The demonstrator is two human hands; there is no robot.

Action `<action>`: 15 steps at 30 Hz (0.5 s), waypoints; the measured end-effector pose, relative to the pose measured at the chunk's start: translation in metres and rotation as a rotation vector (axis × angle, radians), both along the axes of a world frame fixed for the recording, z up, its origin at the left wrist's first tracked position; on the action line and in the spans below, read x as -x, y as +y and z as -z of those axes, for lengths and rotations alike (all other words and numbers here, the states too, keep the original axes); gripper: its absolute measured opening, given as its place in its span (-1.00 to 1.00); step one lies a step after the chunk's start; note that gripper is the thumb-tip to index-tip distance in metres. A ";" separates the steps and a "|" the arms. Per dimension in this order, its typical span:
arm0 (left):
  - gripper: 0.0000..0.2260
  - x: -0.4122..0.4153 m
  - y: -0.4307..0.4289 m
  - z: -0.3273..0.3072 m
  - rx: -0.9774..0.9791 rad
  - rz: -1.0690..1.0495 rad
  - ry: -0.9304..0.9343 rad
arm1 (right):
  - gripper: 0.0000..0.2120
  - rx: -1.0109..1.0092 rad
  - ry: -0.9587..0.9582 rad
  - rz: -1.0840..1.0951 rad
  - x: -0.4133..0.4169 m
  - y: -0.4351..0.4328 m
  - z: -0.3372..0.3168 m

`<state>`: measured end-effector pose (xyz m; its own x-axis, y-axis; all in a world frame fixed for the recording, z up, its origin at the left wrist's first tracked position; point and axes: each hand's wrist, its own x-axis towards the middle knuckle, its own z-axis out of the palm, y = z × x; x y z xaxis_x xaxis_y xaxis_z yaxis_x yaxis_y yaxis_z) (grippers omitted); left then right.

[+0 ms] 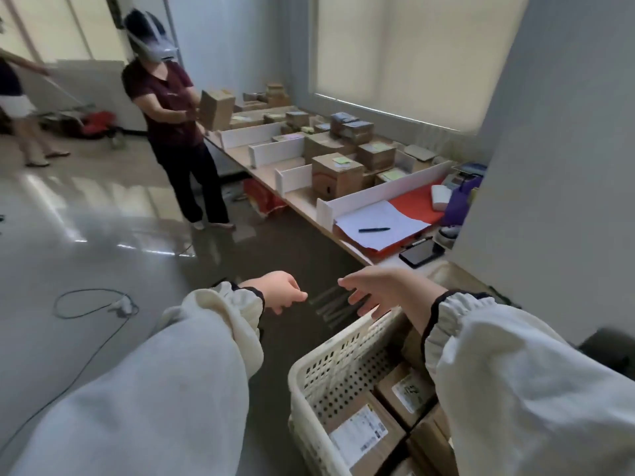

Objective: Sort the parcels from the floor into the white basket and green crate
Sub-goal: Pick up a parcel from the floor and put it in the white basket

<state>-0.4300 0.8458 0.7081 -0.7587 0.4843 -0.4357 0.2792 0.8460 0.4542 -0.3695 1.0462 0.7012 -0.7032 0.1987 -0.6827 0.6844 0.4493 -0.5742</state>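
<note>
your left hand: held out over the dark floor, fingers loosely curled, gripping nothing.
your right hand: held out above the far corner of the basket, fingers straight and spread, gripping nothing; the two hands are near each other but apart.
white basket: on the floor at your lower right, under your right sleeve.
parcels: brown cartons with white labels, lying flat and close together inside the white basket.
table: ahead to the right, split by white dividers, stacked with cardboard boxes.
second person: stands at the table's far end, holding a box.
cable: looped on the floor to your left.
</note>
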 end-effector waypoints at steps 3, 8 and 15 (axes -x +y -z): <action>-0.71 -0.002 -0.093 -0.001 0.011 -0.204 -0.004 | -0.46 0.012 0.005 -0.207 0.036 -0.088 0.002; -0.67 -0.028 -0.249 -0.001 -0.023 -0.525 -0.032 | -0.51 0.032 0.012 -0.522 0.063 -0.250 0.005; -0.66 -0.104 -0.448 0.002 0.010 -0.862 -0.038 | -0.34 0.098 -0.071 -0.871 0.055 -0.466 0.016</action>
